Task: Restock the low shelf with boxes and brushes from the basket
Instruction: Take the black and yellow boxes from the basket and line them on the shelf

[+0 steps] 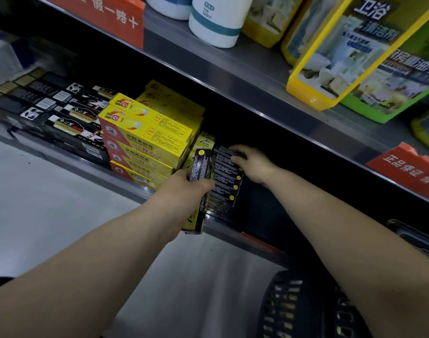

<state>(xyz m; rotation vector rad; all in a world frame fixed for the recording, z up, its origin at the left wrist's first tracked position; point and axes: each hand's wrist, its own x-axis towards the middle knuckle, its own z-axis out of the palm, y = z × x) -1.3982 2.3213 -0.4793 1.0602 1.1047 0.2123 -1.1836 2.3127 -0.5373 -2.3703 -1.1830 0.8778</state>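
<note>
The upper shelf [233, 76] runs across the far right, carrying big yellow and green cleaner bottles [355, 57] at the right and white bottles [215, 20] further left, with a red sign [106, 18] hanging at its far-left edge. Beneath it, the low shelf [133, 193] slants from the left down to the near right above a pale floor [37, 203]. A dark mesh basket [306, 308] sits at the near right, under the right forearm. On the low shelf, black brush boxes [62, 118] lie in rows at the left, and a stack of yellow boxes [145, 137] stands just right of them. Right of that stack is a pile of black boxes with yellow dots [226, 176], near the shelf's front edge. The left hand [184, 189] has its fingers curled around a black-and-yellow box [201, 167], held on edge between the yellow stack and the dotted pile, touching the pile. The right hand [252, 167] rests on the pile's top, fingers laid nearly straight over the far end; its thumb is hidden.
</note>
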